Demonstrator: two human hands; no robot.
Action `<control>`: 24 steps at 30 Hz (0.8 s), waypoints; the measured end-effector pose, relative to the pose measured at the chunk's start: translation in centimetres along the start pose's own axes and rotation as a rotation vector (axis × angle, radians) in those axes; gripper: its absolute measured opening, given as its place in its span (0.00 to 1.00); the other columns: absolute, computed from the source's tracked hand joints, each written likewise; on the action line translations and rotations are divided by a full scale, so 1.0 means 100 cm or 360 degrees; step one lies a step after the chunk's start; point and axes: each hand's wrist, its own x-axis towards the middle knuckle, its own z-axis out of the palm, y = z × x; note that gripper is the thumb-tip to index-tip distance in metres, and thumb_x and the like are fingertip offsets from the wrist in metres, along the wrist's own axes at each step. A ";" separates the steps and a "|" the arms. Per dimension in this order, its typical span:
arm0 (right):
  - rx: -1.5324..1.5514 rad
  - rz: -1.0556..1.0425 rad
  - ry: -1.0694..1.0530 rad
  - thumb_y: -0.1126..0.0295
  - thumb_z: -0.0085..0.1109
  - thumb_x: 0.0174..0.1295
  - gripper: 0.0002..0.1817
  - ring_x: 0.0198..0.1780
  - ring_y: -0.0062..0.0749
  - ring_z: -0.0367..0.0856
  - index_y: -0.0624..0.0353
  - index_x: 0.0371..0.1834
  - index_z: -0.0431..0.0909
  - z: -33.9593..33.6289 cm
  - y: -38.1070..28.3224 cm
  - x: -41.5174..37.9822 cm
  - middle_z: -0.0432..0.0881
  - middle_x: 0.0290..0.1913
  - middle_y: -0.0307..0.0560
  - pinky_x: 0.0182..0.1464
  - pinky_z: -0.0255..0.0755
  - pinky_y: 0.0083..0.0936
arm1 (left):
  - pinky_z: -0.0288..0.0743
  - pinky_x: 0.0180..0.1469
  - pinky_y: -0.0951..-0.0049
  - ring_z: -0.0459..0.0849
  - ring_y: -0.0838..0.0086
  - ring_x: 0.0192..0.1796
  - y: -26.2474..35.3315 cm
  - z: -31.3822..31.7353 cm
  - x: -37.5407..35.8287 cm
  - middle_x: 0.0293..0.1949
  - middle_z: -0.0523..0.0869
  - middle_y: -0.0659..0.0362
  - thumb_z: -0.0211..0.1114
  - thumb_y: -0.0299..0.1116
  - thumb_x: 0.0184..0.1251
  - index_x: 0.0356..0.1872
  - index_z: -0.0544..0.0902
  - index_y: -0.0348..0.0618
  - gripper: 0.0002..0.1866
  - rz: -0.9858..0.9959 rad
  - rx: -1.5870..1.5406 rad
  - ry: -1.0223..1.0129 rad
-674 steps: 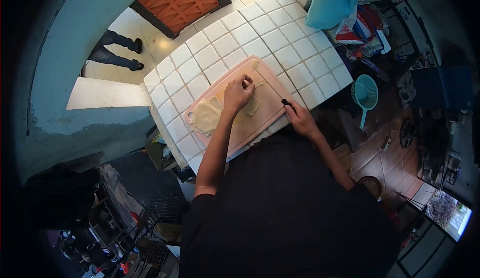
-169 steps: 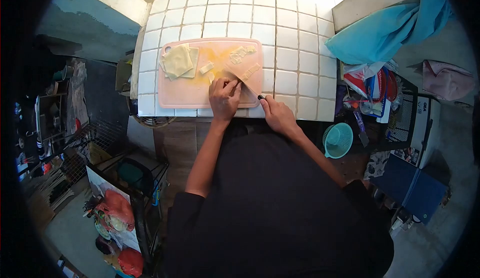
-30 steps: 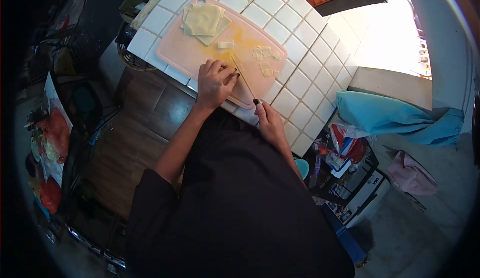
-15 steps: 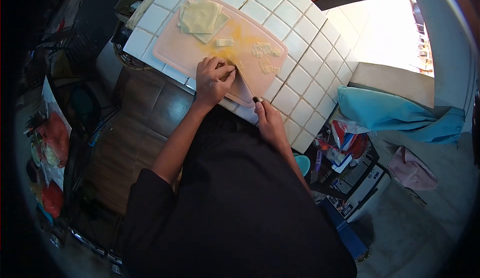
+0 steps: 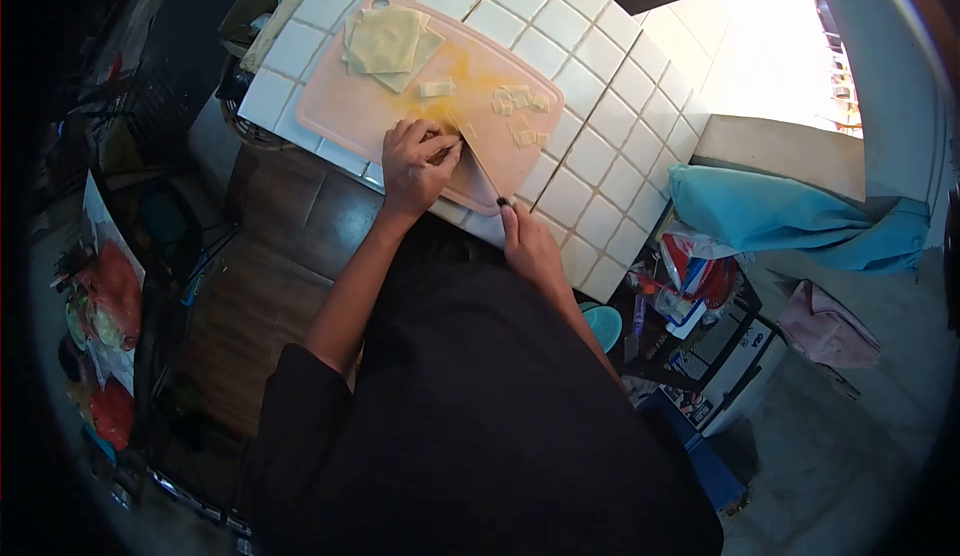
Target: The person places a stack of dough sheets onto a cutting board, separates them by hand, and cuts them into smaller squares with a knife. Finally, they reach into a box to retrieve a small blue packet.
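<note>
My right hand (image 5: 532, 246) grips the dark handle of a knife (image 5: 482, 168), its blade lying slantwise over a pink cutting board (image 5: 330, 106). Close to the blade, my left hand (image 5: 412, 171) has its fingers bent and pinched together at the board; what they hold is hidden. A small pale piece (image 5: 471, 129) lies by the blade. At the board's far left is a stack of thin, square, pale yellow sheets (image 5: 386, 42). A short strip (image 5: 436, 88) rests mid-board, and several small cut pieces (image 5: 516, 98) lie toward the right. Yellow smears mark the board.
The board sits on a white-tiled counter (image 5: 598, 86). A teal cloth (image 5: 780, 218) hangs off to the right, above a dark rack (image 5: 720, 341) crowded with packets. A wicker basket (image 5: 250, 131) is beside the counter's left end. Red bags (image 5: 112, 291) lie far left.
The view has shifted slightly, so the board and counter appear a little further left. Both hands keep nearly the same place on the board and knife.
</note>
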 end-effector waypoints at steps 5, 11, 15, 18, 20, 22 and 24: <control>0.0116 0.0050 -0.0011 0.53 0.43 0.80 0.20 0.37 0.70 0.80 0.59 0.40 0.74 -0.012 -0.006 0.004 0.82 0.31 0.68 0.39 0.69 0.61 | 0.71 0.49 0.63 0.80 0.65 0.46 -0.002 -0.001 0.001 0.37 0.83 0.62 0.77 0.32 0.51 0.36 0.91 0.48 0.09 0.0027 -0.0016 0.0017; 0.0250 0.0096 0.0003 0.53 0.43 0.80 0.21 0.38 0.69 0.80 0.61 0.38 0.74 -0.020 -0.010 0.008 0.81 0.32 0.68 0.40 0.68 0.59 | 0.69 0.53 0.63 0.80 0.65 0.48 -0.004 -0.019 -0.006 0.39 0.83 0.61 0.78 0.34 0.52 0.39 0.90 0.47 0.12 0.0128 0.0184 0.0019; 0.0320 0.0057 0.0001 0.53 0.44 0.80 0.23 0.37 0.60 0.82 0.64 0.39 0.77 -0.011 -0.016 0.006 0.81 0.31 0.62 0.41 0.70 0.48 | 0.68 0.54 0.62 0.79 0.66 0.48 -0.007 -0.019 -0.006 0.39 0.82 0.62 0.78 0.35 0.53 0.38 0.90 0.47 0.12 0.0151 0.0239 -0.0010; 0.0322 0.0080 -0.0041 0.54 0.44 0.80 0.23 0.38 0.61 0.82 0.64 0.39 0.77 -0.007 -0.019 0.005 0.82 0.31 0.62 0.41 0.70 0.48 | 0.67 0.54 0.62 0.79 0.66 0.47 -0.008 -0.012 -0.001 0.38 0.82 0.62 0.76 0.36 0.54 0.37 0.90 0.47 0.10 0.0188 0.0226 0.0005; 0.0295 0.0080 -0.0039 0.54 0.44 0.80 0.23 0.38 0.62 0.82 0.64 0.39 0.77 -0.008 -0.020 0.006 0.82 0.31 0.63 0.41 0.70 0.49 | 0.67 0.54 0.63 0.79 0.66 0.47 -0.007 -0.012 0.000 0.38 0.82 0.62 0.76 0.36 0.55 0.37 0.91 0.47 0.10 0.0195 0.0231 0.0015; 0.0268 0.0089 -0.0041 0.54 0.44 0.80 0.23 0.38 0.63 0.81 0.64 0.39 0.77 -0.010 -0.022 0.005 0.82 0.31 0.64 0.41 0.70 0.49 | 0.67 0.54 0.63 0.79 0.66 0.47 -0.006 -0.012 0.000 0.38 0.82 0.62 0.76 0.37 0.55 0.37 0.91 0.48 0.09 0.0197 0.0233 0.0016; 0.0210 0.0122 -0.0069 0.54 0.44 0.80 0.23 0.38 0.66 0.81 0.63 0.38 0.76 -0.013 -0.025 0.005 0.82 0.32 0.65 0.40 0.69 0.52 | 0.67 0.54 0.63 0.79 0.66 0.47 -0.005 -0.012 0.000 0.38 0.82 0.63 0.76 0.36 0.55 0.36 0.91 0.48 0.09 0.0185 0.0246 0.0015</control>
